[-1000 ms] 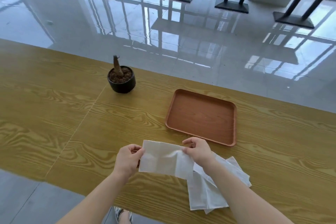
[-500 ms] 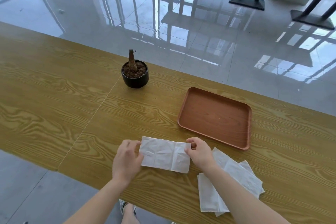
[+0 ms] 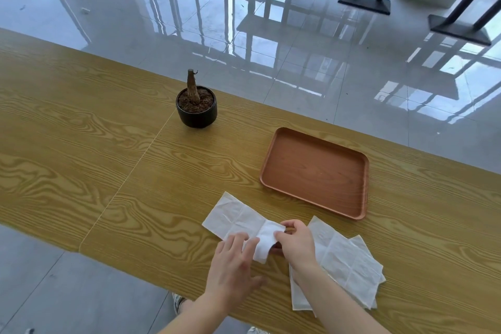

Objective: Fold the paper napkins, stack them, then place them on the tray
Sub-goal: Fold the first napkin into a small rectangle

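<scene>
Yellow wood-grain surface (image 3: 81, 171) w/ pot, tray & napkins on it.

A thin seam (image 3: 135, 168) runs diag. across the top from near the pot toward the near edge. Small black pot (image 3: 196, 114) stands upright by the far edge, filled w/ soil, a bare brown stump (image 3: 193, 87) sticking up from it. To its R, well apart, a brown rect. tray (image 3: 314, 171) w/ rounded corners lies flat, nothing in it. Nearer the front edge, one white napkin (image 3: 233, 218) lies creased & mostly flat, its R end curled up off the wood. Just R of it, a loose pile of napkins (image 3: 349, 266), fanned & askew, sits near the tray's front rim w/o touching it.
</scene>
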Demonstrator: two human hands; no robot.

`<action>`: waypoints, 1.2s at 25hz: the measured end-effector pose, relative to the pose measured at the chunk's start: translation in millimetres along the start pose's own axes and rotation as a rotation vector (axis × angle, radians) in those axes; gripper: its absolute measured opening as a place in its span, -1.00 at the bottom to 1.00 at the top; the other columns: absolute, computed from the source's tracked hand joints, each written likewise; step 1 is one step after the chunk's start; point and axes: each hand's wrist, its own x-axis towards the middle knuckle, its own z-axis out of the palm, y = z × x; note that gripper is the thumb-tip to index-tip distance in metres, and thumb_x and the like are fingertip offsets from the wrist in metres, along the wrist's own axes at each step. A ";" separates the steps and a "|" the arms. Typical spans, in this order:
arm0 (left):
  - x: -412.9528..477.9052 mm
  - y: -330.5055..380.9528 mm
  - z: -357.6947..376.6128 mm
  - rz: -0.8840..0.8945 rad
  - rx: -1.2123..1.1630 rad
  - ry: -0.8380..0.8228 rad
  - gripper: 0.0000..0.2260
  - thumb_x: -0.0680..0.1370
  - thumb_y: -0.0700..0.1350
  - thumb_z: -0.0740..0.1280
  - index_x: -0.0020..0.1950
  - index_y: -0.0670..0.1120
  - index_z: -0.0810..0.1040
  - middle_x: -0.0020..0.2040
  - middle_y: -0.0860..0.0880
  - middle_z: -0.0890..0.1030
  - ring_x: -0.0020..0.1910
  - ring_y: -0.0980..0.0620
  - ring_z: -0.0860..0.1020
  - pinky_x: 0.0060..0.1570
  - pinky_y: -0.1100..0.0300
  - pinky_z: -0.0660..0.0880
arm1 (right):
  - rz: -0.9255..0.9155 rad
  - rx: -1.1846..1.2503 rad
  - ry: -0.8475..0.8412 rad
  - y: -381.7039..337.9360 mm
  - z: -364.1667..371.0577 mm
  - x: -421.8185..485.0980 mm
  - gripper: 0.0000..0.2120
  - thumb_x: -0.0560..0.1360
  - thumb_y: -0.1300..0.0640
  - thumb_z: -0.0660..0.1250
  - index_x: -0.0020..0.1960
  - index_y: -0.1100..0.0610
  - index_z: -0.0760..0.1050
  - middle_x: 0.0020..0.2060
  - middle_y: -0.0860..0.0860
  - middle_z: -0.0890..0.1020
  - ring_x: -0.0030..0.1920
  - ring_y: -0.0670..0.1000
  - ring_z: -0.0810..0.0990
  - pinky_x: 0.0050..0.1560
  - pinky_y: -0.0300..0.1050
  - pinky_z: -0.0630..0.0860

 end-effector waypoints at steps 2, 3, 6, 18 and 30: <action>0.5 5.3 1.0 -0.046 -0.077 0.092 -0.53 0.25 0.09 0.53 0.10 0.00 0.57 -0.02 0.02 0.58 -0.08 -0.01 0.57 -0.16 0.11 0.53 | 0.001 0.061 -0.083 0.9 2.2 -10.3 -0.77 0.47 0.37 0.34 0.04 0.10 0.53 -0.09 0.19 0.66 -0.25 0.10 0.74 -0.34 -0.06 0.67; 1.1 5.3 2.1 -0.054 -0.123 0.150 -0.66 0.29 -0.01 0.55 0.02 -0.01 0.60 -0.09 0.05 0.58 -0.14 0.00 0.56 -0.22 0.11 0.51 | -0.014 0.052 -0.129 0.7 1.7 -13.2 -0.77 0.49 0.34 0.35 0.08 0.09 0.51 -0.10 0.18 0.66 -0.26 0.09 0.74 -0.33 -0.09 0.66; -2.7 -1.6 1.2 -0.095 -0.227 0.230 -0.85 0.41 -0.18 0.52 -0.15 0.02 0.60 -0.22 0.13 0.56 -0.24 0.08 0.52 -0.28 0.13 0.46 | -0.084 -0.067 -0.259 1.2 -5.7 -16.1 -0.74 0.58 0.20 0.32 0.23 -0.02 0.49 -0.08 0.10 0.65 -0.22 0.05 0.72 -0.21 -0.07 0.67; -25.7 -19.4 -2.7 -0.231 -0.469 0.249 -0.89 0.51 -0.18 0.43 -0.07 0.04 0.66 -0.16 0.21 0.65 -0.18 0.21 0.58 -0.17 0.18 0.53 | -0.634 -0.750 -0.325 -4.9 -9.5 -6.6 -0.95 0.50 0.09 0.46 -0.05 -0.01 0.68 -0.10 -0.18 0.54 -0.07 -0.17 0.50 -0.02 -0.21 0.50; -12.1 -36.2 -5.2 -0.602 -0.658 0.324 -0.87 0.50 -0.06 0.44 -0.20 0.15 0.59 -0.29 0.21 0.63 -0.23 0.23 0.57 -0.29 0.27 0.45 | -0.573 -0.787 -0.260 -17.4 20.9 2.3 -0.90 0.54 0.03 0.38 -0.15 -0.03 0.59 -0.30 -0.10 0.63 -0.24 -0.09 0.58 -0.19 -0.03 0.55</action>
